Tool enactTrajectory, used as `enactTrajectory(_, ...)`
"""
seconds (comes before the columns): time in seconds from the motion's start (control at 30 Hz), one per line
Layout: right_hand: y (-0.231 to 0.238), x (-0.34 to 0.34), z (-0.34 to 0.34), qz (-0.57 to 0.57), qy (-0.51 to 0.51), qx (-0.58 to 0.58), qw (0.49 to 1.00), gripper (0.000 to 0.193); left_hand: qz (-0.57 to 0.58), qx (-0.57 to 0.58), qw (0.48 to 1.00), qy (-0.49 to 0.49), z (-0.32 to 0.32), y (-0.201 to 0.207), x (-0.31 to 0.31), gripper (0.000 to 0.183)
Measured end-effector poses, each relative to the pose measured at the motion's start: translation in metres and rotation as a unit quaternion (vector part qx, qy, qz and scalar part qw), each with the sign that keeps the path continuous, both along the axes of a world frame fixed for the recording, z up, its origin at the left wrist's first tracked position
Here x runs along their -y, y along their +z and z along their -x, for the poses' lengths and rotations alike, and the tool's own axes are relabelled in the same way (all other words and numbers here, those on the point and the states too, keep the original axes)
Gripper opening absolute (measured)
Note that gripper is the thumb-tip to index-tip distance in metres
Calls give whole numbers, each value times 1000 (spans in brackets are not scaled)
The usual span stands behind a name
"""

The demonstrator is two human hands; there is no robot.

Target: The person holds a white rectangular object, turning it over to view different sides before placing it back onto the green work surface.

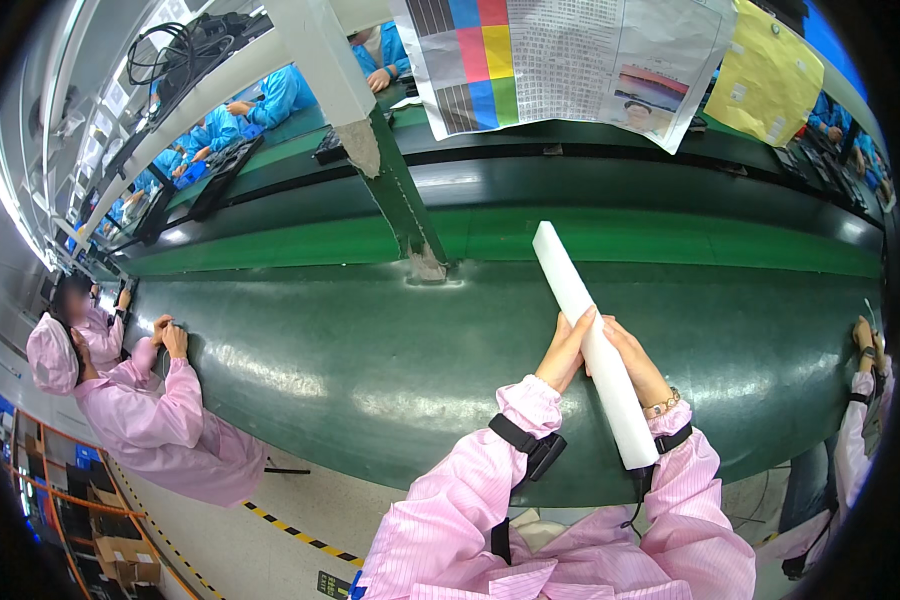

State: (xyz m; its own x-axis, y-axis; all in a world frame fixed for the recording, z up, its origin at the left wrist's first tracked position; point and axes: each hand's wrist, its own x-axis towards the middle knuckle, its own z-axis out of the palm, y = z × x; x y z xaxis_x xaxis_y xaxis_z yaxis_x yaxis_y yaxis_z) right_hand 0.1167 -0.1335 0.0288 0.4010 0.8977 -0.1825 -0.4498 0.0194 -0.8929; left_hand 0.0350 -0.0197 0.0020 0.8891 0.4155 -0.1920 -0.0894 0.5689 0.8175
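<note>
A long white bar (pixel 598 345), square-edged like a slim carton or a foam strip, slants over the green work surface (pixel 390 350). Its far end points up and left, its near end toward my body. My left hand (pixel 566 350) grips its left side at mid-length, the thumb along the upper edge. From the other side my right hand (pixel 635 360) closes on it, fingers partly hidden behind the bar. A black strap with a small box (pixel 540 452) circles my left wrist. A bracelet (pixel 662 404) and a black strap sit at my right wrist. A thin black cable hangs near the bar's lower end.
A green-and-white post (pixel 395 180) rises from the bench ahead of me. Printed sheets (pixel 570 70) and a yellow sheet (pixel 767 75) hang above. Co-workers in pink (pixel 160 400) stand at left; another person's hands (pixel 863 335) are at right. Blue-clad workers sit beyond.
</note>
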Motion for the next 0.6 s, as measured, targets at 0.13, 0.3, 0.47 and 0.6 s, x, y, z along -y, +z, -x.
enactTrajectory(0.13, -1, 0, 0, 8, -7, 5, 1000, 36, -2, 4, 1000, 10, -1, -2, 0, 49)
enactTrajectory(0.3, -2, 1, -1, -5, 5, 2, 1000, 35, 0, 7, 1000, 1, -1, -1, 0, 50)
enactTrajectory(0.47, -3, 0, -2, -3, 1, 3, 1000, 35, 1, 4, 1000, 0, -2, -3, 0, 49)
enactTrajectory(0.6, -2, -1, 0, 1, -5, 8, 1000, 35, -5, -10, 1000, 9, -1, -1, 0, 49)
